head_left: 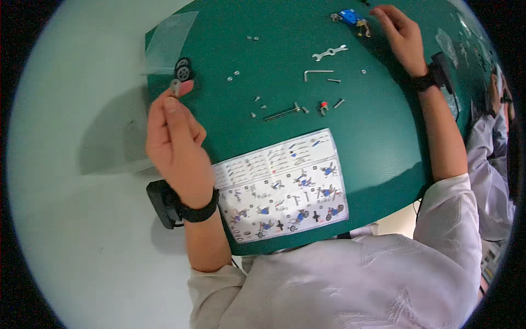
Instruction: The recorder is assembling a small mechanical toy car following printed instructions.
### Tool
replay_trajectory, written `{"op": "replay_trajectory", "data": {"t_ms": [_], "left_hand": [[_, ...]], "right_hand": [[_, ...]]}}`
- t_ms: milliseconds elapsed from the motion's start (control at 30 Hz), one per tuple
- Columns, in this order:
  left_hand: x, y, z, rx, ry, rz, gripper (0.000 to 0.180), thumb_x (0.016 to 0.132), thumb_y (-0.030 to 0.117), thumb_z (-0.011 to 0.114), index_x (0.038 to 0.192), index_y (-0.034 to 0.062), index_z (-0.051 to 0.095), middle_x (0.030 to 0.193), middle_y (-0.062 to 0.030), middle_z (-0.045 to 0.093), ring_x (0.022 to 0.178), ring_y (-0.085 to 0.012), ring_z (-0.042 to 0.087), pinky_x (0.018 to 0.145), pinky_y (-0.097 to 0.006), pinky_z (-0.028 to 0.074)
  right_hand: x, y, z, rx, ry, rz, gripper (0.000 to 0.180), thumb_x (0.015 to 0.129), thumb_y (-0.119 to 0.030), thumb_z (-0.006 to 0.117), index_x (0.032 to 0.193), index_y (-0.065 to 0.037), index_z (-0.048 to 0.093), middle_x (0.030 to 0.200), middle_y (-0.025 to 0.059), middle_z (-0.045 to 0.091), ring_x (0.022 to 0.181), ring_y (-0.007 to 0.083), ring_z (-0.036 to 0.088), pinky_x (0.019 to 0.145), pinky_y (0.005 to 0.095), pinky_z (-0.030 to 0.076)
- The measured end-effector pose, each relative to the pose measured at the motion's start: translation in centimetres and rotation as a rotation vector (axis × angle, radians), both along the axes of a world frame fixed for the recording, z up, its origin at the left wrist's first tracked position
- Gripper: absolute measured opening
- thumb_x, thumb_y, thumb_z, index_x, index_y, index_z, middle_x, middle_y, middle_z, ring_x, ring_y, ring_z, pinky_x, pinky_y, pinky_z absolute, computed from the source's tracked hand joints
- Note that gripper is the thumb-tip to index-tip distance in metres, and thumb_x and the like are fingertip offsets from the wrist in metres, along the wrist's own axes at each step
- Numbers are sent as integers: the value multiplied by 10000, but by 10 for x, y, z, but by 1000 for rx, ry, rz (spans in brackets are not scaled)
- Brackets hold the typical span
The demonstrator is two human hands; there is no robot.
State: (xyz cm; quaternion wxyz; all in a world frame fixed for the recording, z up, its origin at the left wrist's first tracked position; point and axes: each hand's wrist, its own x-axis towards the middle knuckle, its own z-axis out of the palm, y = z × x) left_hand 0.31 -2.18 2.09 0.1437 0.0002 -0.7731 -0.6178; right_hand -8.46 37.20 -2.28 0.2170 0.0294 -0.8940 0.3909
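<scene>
My left hand (178, 134), raised at the table's left edge, pinches a small grey metal piece (175, 88) with a rounded end between thumb and forefinger. Just beyond it lie two small black wheels (183, 69). At the far right, my right hand (404, 39) hovers with fingers loosely curved and nothing visible in them. Nearest to its fingertips is a partly built blue and metal toy model (350, 19). A small dark part (365, 3) lies beyond that model, cut off by the top of the view.
An illustrated instruction sheet (282, 186) lies on the green table (383, 148) before me. Across the middle are a flat wrench (330, 52), a hex key (318, 72), a long bolt (282, 113), a red-tipped part (323, 107) and several nuts. Clear plastic bags (446, 44) lie right; another person's sleeve (487, 148) shows there.
</scene>
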Motion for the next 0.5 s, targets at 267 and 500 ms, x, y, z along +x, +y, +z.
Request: {"op": "replay_trajectory", "data": {"t_ms": [267, 500], "left_hand": [[19, -15, 46, -67, -120, -225, 237, 1074, 173, 539, 1144, -25, 650, 742, -7, 600, 606, -41, 494, 531, -211, 351], [19, -17, 39, -526, -58, -596, 82, 944, 25, 649, 987, -27, 696, 907, -124, 705, 792, -206, 673, 733, -305, 527]], "right_hand": [[2, 6, 21, -881, -160, 293, 295, 1087, -304, 509, 997, -64, 655, 630, -56, 378, 543, 67, 319, 510, 248, 256], [12, 5, 81, -1276, -368, 642, 299, 1118, -268, 414, 1042, -72, 626, 632, -60, 355, 551, 85, 292, 511, 241, 267]]}}
